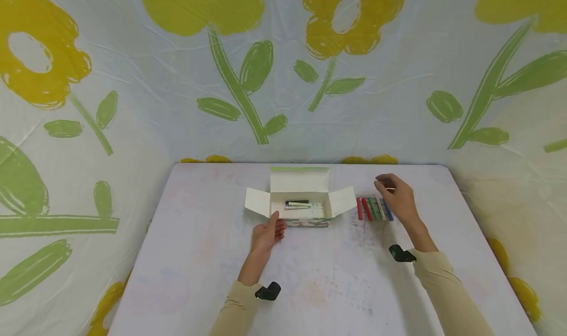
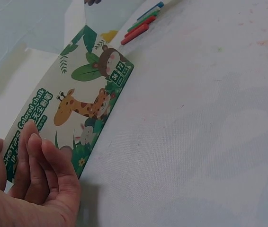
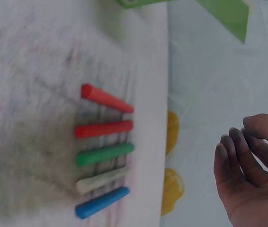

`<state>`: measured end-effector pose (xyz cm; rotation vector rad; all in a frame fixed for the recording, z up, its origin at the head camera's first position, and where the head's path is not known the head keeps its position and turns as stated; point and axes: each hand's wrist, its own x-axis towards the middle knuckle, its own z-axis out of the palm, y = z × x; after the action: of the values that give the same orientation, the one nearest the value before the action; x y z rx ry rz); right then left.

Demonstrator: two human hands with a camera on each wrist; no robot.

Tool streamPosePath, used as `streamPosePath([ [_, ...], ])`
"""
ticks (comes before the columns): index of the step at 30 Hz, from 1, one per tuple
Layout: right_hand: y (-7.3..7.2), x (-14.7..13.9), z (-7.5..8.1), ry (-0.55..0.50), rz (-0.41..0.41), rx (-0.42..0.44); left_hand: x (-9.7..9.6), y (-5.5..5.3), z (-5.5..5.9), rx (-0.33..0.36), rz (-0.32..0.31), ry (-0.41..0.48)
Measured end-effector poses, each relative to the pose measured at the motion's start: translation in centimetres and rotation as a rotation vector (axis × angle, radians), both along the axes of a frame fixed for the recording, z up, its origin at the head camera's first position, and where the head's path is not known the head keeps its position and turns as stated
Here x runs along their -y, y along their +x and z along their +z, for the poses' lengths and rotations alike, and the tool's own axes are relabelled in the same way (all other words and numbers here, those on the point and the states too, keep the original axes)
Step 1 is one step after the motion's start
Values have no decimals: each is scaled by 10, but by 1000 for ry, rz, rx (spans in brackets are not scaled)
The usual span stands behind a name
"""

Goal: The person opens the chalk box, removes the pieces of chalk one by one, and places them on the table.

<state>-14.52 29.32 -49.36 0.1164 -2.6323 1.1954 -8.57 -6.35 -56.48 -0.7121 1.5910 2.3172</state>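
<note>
An open cardboard box of colored chalk (image 1: 310,223), its front printed with cartoon animals (image 2: 79,106), stands near the table's middle. My left hand (image 1: 264,235) grips its front left corner, thumb over the rim and fingers along the front. Inside lie a few chalk sticks (image 1: 298,205), dark and pale ones. Right of the box is a row of chalk: two red sticks (image 3: 104,128), a green stick (image 3: 105,154), a white stick (image 3: 102,180) and a blue stick (image 3: 102,202). Over the row's right end hovers my right hand (image 1: 398,198), fingers loosely bent, fingertips dusty, nothing held.
The box's side flaps (image 1: 343,200) fold outward and its lid (image 1: 299,180) stands up at the back. Chalk smudges mark the white tabletop (image 1: 199,257). Flower-printed cloth (image 1: 381,95) hangs behind the table and along both sides.
</note>
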Motion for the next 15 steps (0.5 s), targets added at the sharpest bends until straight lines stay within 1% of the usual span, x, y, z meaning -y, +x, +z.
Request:
streamPosePath([
  [4,-5,14,11,-27,43,-39,0,0,-1,-2,2,1],
  [7,-8,24,17,-46,73,-53,0,-1,-2,1,6,2],
  [11,-10,39,22,-58,113,-40,0,-1,-3,8,3,0],
  [15,-11,58,25,-71,171,-21,0,0,-1,6,4,-5],
])
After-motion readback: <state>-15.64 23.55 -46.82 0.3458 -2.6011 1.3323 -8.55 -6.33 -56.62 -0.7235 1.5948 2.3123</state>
